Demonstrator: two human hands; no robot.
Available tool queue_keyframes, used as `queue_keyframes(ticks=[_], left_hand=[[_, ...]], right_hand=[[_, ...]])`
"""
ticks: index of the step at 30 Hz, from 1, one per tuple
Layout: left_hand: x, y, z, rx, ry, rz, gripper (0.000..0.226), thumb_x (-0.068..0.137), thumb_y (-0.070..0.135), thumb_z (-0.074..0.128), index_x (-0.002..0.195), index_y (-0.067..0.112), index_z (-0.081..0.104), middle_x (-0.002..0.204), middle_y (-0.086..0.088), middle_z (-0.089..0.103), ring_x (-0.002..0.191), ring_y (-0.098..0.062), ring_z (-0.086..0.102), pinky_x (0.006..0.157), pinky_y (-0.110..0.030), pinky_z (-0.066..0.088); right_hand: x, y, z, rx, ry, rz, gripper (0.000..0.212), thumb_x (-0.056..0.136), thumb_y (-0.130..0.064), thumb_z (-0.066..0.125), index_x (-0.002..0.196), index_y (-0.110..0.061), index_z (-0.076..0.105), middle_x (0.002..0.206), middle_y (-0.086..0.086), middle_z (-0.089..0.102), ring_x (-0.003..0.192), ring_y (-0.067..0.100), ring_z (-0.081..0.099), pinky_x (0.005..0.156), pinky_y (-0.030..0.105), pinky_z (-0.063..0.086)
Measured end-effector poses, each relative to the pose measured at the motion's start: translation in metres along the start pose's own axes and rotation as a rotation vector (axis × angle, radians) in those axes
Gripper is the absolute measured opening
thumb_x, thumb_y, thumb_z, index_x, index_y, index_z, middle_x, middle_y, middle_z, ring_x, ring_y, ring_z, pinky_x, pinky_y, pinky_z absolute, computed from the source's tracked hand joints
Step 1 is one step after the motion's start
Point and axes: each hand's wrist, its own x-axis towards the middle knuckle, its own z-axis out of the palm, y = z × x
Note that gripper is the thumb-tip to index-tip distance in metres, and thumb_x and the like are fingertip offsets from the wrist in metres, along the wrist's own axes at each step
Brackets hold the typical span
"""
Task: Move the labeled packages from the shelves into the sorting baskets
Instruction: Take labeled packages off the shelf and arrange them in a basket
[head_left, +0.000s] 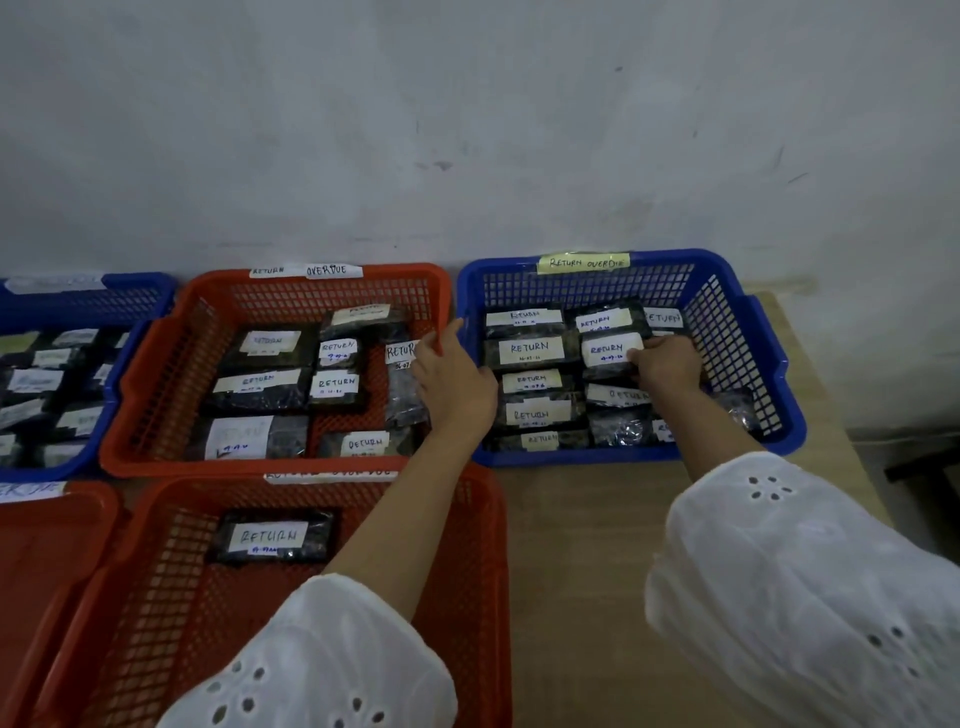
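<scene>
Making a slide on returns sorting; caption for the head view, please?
Right hand holds a RETURN-labeled package in the blue basket; left hand over the rear red basket.

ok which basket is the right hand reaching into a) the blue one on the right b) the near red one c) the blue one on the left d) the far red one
a: the right hand is inside the blue basket on the right, fingers curled on a package labelled return.

Scuffed grey wall, wooden tabletop
</scene>
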Motion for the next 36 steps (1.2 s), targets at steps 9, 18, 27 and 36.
queue_keyframes(ticks=[9, 18, 27, 36], left_hand=[[-0.003, -0.002, -0.005, -0.016, -0.036, 0.01, 0.063, 0.088, 0.007, 0.054, 0.144, 0.017, 0.028, 0.147, -0.011, 0.023, 0.135, -0.028, 0.023, 0.112, -0.043, 0.026], [-0.026, -0.008, -0.037, -0.028, -0.09, 0.087, 0.063, 0.088, 0.008, 0.054, 0.144, 0.02, 0.028, 0.145, -0.01, 0.028, 0.134, -0.026, 0.025, 0.108, -0.038, 0.027], [-0.049, -0.037, -0.104, -0.164, -0.093, 0.246, 0.066, 0.086, 0.012, 0.062, 0.144, 0.018, 0.03, 0.145, -0.011, 0.03, 0.135, -0.027, 0.027, 0.111, -0.043, 0.028], [-0.054, -0.136, -0.233, -0.086, -0.092, 0.504, 0.066, 0.082, 0.017, 0.066, 0.141, 0.018, 0.036, 0.138, -0.009, 0.042, 0.131, -0.026, 0.032, 0.109, -0.034, 0.026]], right_hand=[[-0.011, -0.002, -0.009, -0.139, -0.011, -0.047, 0.033, 0.088, -0.021, 0.064, 0.113, 0.001, 0.065, 0.115, 0.02, 0.064, 0.104, 0.034, 0.061, 0.077, 0.031, 0.044], [-0.074, -0.022, -0.019, -0.045, 0.045, -0.214, 0.036, 0.092, -0.028, 0.058, 0.12, -0.006, 0.057, 0.118, 0.014, 0.06, 0.105, 0.03, 0.058, 0.088, 0.041, 0.049], [-0.204, -0.055, 0.031, 0.234, -0.11, -0.402, 0.037, 0.093, -0.034, 0.055, 0.125, -0.015, 0.054, 0.119, 0.002, 0.056, 0.101, 0.015, 0.052, 0.084, 0.032, 0.044], [-0.337, -0.095, 0.121, 0.409, -0.127, -0.43, 0.038, 0.092, -0.031, 0.06, 0.126, -0.015, 0.055, 0.124, 0.006, 0.058, 0.108, 0.013, 0.054, 0.089, 0.024, 0.041]])
